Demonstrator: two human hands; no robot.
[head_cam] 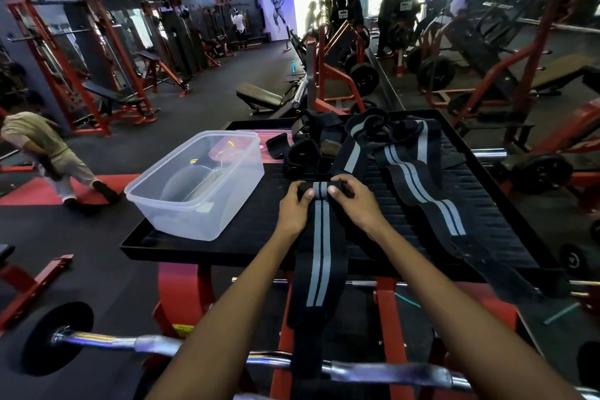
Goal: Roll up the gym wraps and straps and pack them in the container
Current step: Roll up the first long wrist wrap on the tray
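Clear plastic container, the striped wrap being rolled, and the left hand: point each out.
clear plastic container [181,214]: head view, near wall.
striped wrap [318,256]: head view, flat unrolled length.
left hand [293,209]: head view, back of hand.

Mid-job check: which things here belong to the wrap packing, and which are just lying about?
Job:
striped wrap being rolled, pinched by left hand and right hand
second striped wrap
black straps pile
clear plastic container

Lying about:
barbell
pink lid
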